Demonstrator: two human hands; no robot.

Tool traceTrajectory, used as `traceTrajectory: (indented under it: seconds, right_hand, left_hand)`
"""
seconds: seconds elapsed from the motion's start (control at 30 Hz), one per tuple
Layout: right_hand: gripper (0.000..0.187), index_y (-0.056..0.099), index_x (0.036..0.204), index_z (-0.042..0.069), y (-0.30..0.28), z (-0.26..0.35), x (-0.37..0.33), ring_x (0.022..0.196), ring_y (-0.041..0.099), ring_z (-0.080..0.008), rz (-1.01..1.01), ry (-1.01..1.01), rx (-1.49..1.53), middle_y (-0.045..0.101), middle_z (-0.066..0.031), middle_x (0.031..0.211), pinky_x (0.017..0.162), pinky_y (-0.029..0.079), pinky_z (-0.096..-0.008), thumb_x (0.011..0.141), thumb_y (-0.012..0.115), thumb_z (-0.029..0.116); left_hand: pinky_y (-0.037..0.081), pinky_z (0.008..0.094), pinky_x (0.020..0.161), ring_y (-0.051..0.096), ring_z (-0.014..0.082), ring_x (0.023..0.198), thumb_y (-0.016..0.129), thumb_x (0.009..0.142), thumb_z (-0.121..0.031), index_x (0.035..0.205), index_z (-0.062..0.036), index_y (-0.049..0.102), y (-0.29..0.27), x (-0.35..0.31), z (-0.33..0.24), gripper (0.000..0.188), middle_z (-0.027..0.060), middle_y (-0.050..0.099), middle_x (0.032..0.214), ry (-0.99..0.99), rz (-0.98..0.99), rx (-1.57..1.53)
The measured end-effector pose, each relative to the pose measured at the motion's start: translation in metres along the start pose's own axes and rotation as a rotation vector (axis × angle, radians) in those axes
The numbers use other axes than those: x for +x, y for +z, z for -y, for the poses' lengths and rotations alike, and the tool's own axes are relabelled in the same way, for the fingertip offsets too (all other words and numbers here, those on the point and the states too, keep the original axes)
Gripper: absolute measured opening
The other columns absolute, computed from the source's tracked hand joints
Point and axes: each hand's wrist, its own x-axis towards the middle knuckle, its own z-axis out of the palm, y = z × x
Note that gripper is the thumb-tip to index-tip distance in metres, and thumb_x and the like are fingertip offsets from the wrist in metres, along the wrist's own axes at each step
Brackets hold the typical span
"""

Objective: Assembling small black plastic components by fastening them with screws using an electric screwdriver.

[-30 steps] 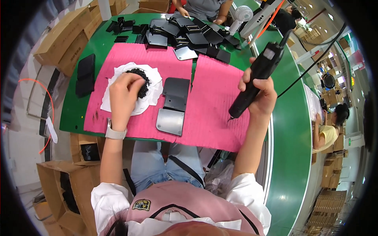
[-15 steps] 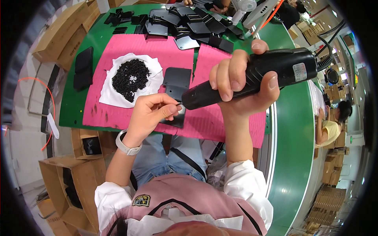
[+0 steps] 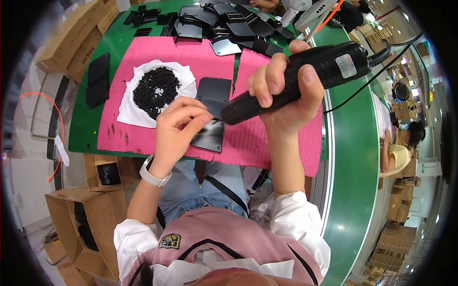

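Holding the driver (image 3: 296, 72) fast in the right grip (image 3: 288, 114), aiming towards the left grip (image 3: 179, 124), pinched narrow; can't tell if around anything. Apparently mid-job over the plate (image 3: 213, 90) between both grips. Leaving plenty: heaped screws (image 3: 147, 90) beyond left grip, piled plates (image 3: 241, 29) farther beyond.

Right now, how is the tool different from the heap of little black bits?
The tool is one big, long piece; the bits are many tiny pieces. The tool is held up in the right hand; the bits lie on the white cloth. Both are mainly black.
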Motion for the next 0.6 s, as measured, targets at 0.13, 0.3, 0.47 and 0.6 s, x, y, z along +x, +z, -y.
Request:
traceTrajectory:
  seconds: [0.13,0.3,0.47,0.6]
  right_hand:
    - [0.035,0.042,0.106,0.000,-0.014,-0.008,0.002,0.041,0.045,-0.0141,0.047,-0.057,-0.033,0.048,-0.0074,0.057,0.041,0.039,-0.0267,0.079,0.063,0.011]
    - [0.035,0.044,0.103,-0.002,-0.013,-0.016,0.000,0.043,0.049,-0.0132,0.022,-0.008,-0.069,0.050,-0.0059,0.059,0.042,0.042,-0.0263,0.076,0.065,0.005]
    - [0.036,0.045,0.105,0.000,-0.013,-0.017,-0.002,0.042,0.048,-0.0133,0.024,0.027,-0.229,0.051,-0.0070,0.059,0.041,0.040,-0.0264,0.077,0.065,0.010]
    - [0.035,0.044,0.105,0.002,-0.013,-0.019,-0.004,0.040,0.044,-0.0138,0.066,0.015,-0.372,0.049,-0.0079,0.057,0.039,0.039,-0.0270,0.078,0.064,0.012]
  left_hand:
    - [0.047,0.0267,0.059,0.059,0.0161,0.066,0.071,0.076,-0.007,0.084,-0.0013,0.069,-0.004,0.007,0.004,0.010,0.0074,0.060,0.081,0.065,-0.120,0.475]
    - [0.047,0.0268,0.058,0.061,0.0166,0.062,0.071,0.076,-0.008,0.084,-0.0008,0.068,-0.005,0.008,0.009,0.011,0.0087,0.063,0.076,-0.033,-0.081,0.447]
    - [0.047,0.0261,0.058,0.062,0.0174,0.062,0.071,0.077,-0.008,0.085,-0.0009,0.069,-0.003,0.007,0.010,0.011,0.0098,0.065,0.076,-0.048,-0.074,0.465]
    - [0.048,0.0255,0.059,0.063,0.0167,0.064,0.070,0.076,-0.006,0.085,-0.0007,0.069,0.000,0.004,0.012,0.010,0.0096,0.065,0.076,-0.072,-0.079,0.433]
